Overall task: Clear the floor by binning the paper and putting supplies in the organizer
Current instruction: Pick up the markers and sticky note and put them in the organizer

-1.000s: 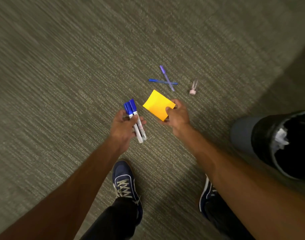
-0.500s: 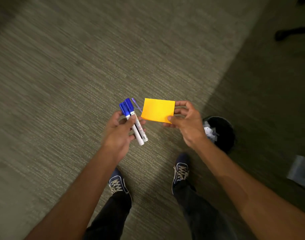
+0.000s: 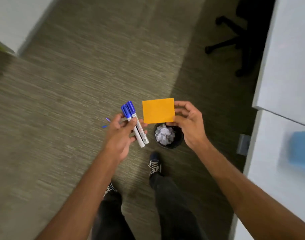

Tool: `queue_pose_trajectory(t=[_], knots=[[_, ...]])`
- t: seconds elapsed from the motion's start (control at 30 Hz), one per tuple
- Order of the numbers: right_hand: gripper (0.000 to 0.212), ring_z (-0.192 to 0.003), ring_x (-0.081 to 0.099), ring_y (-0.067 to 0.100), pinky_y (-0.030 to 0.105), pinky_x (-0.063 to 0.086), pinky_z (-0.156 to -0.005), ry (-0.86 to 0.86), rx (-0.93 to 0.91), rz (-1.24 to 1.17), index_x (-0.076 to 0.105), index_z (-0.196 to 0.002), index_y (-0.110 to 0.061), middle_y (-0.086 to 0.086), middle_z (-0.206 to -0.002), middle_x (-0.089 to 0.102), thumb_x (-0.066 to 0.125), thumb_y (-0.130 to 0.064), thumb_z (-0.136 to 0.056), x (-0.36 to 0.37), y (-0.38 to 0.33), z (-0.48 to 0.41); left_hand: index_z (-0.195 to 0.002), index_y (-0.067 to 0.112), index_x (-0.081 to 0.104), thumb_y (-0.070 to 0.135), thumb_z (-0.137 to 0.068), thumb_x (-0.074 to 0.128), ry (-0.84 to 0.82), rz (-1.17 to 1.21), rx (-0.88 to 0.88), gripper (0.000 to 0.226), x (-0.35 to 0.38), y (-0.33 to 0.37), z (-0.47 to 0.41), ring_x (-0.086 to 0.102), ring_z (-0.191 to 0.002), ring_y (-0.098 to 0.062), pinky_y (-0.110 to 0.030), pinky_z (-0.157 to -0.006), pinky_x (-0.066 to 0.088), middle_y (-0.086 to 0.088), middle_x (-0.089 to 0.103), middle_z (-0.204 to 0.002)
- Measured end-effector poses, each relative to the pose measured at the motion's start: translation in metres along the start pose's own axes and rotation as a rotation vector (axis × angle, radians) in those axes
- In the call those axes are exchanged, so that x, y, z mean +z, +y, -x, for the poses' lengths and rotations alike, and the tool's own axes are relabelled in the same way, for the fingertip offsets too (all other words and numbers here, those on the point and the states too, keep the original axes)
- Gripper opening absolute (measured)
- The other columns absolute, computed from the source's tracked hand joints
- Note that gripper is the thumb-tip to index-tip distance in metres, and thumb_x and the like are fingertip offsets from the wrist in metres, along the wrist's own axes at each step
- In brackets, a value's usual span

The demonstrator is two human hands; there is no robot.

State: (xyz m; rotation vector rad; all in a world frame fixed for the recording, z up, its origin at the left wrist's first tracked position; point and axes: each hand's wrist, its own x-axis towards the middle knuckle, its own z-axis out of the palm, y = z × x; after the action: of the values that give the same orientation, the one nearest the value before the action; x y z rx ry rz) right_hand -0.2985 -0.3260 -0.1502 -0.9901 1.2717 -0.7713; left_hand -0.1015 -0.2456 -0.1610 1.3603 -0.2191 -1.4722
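My left hand point(image 3: 121, 135) grips two white markers with blue caps point(image 3: 135, 124), caps pointing away from me. My right hand point(image 3: 190, 126) pinches the right edge of an orange sticky-note pad point(image 3: 158, 110), held flat above the floor. Directly below the pad stands a small black bin point(image 3: 169, 136) with crumpled white paper inside. Two blue pens point(image 3: 106, 123) lie on the carpet just left of my left hand, mostly hidden behind it.
A white desk point(image 3: 287, 84) runs along the right side, with a blurred blue object point(image 3: 300, 151) on it. A black office chair base point(image 3: 235, 40) stands under the desk at upper right. A white wall corner point(image 3: 14, 23) is at upper left. My two shoes are below the bin.
The view has swung up and right as I straightened: the desk and chair came into sight, the bin now sits under the pad. Both hands kept their hold.
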Motion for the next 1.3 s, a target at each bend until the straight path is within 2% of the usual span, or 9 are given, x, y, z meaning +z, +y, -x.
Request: queue_pose_trajectory(t=[0.13, 0.27, 0.43, 0.6, 0.77, 0.9, 1.0, 1.17, 1.3], knots=[[0.043, -0.089, 0.071, 0.03, 0.045, 0.061, -0.076, 0.039, -0.029, -0.017, 0.061, -0.122, 0.001, 0.026, -0.106, 0.071, 0.053, 0.023, -0.085, -0.048, -0.038, 0.041, -0.114, 0.015, 0.055, 0.003, -0.1, 0.055, -0.065, -0.012, -0.031, 0.019, 0.047, 0.007, 0.038, 0.076, -0.093, -0.032, -0.046, -0.073, 0.062, -0.011, 0.077, -0.094], [0.046, -0.1, 0.07, 0.04, 0.049, 0.062, -0.083, 0.102, -0.063, -0.037, 0.059, -0.128, 0.0, 0.03, -0.11, 0.069, 0.051, 0.021, -0.089, -0.086, -0.061, 0.08, -0.118, 0.013, 0.055, 0.002, -0.098, 0.056, -0.127, -0.045, -0.061, 0.023, 0.086, 0.012, 0.068, 0.075, -0.094, -0.034, -0.047, -0.074, 0.061, -0.015, 0.076, -0.098], [0.041, -0.102, 0.073, 0.031, 0.043, 0.064, -0.081, 0.232, -0.107, -0.105, 0.063, -0.126, -0.006, 0.015, -0.109, 0.075, 0.054, 0.015, -0.092, -0.117, -0.073, 0.129, -0.117, 0.013, 0.059, -0.001, -0.093, 0.061, -0.246, -0.166, -0.083, 0.027, 0.121, 0.019, 0.093, 0.075, -0.098, -0.036, -0.055, -0.082, 0.06, -0.017, 0.076, -0.102], [0.034, -0.103, 0.073, 0.026, 0.034, 0.064, -0.078, 0.421, -0.142, -0.157, 0.066, -0.118, -0.011, 0.0, -0.101, 0.077, 0.058, 0.011, -0.093, -0.133, -0.076, 0.176, -0.117, 0.006, 0.061, -0.001, -0.09, 0.064, -0.384, -0.245, -0.077, 0.028, 0.15, 0.024, 0.106, 0.075, -0.095, -0.036, -0.046, -0.073, 0.062, -0.021, 0.076, -0.103], [0.031, -0.103, 0.073, 0.017, 0.023, 0.061, -0.07, 0.635, -0.157, -0.175, 0.069, -0.114, -0.017, -0.01, -0.101, 0.076, 0.066, 0.003, -0.091, -0.147, -0.076, 0.217, -0.121, 0.002, 0.063, 0.01, -0.081, 0.076, -0.558, -0.292, -0.122, 0.043, 0.167, 0.02, 0.107, 0.072, -0.104, -0.041, -0.046, -0.08, 0.061, -0.024, 0.073, -0.112], [0.03, -0.098, 0.075, 0.016, 0.023, 0.061, -0.069, 0.783, -0.165, -0.151, 0.07, -0.109, -0.024, -0.003, -0.106, 0.076, 0.07, -0.001, -0.09, -0.166, -0.071, 0.241, -0.119, 0.006, 0.066, 0.014, -0.078, 0.081, -0.654, -0.308, -0.182, 0.044, 0.186, 0.01, 0.109, 0.07, -0.108, -0.044, -0.047, -0.081, 0.061, -0.027, 0.071, -0.116], [0.028, -0.096, 0.075, 0.018, 0.025, 0.062, -0.072, 0.88, -0.146, -0.106, 0.069, -0.115, -0.018, 0.002, -0.111, 0.075, 0.072, -0.007, -0.09, -0.182, -0.067, 0.255, -0.117, 0.007, 0.067, 0.013, -0.08, 0.08, -0.709, -0.348, -0.197, 0.04, 0.208, 0.0, 0.114, 0.07, -0.107, -0.044, -0.047, -0.081, 0.061, -0.027, 0.071, -0.115], [0.025, -0.086, 0.076, 0.01, 0.018, 0.06, -0.071, 1.03, -0.109, -0.073, 0.069, -0.112, -0.025, -0.008, -0.105, 0.074, 0.074, -0.018, -0.089, -0.218, -0.065, 0.268, -0.121, 0.005, 0.064, 0.009, -0.083, 0.074, -0.769, -0.424, -0.214, 0.039, 0.256, -0.017, 0.124, 0.072, -0.105, -0.041, -0.043, -0.08, 0.062, -0.024, 0.073, -0.113], [0.018, -0.083, 0.077, 0.017, 0.027, 0.064, -0.077, 1.177, -0.069, -0.114, 0.071, -0.108, -0.024, -0.004, -0.102, 0.075, 0.072, -0.018, -0.092, -0.258, -0.058, 0.27, -0.124, 0.004, 0.062, 0.004, -0.087, 0.071, -0.798, -0.497, -0.204, 0.038, 0.304, -0.035, 0.129, 0.073, -0.103, -0.038, -0.043, -0.08, 0.062, -0.021, 0.074, -0.111]])
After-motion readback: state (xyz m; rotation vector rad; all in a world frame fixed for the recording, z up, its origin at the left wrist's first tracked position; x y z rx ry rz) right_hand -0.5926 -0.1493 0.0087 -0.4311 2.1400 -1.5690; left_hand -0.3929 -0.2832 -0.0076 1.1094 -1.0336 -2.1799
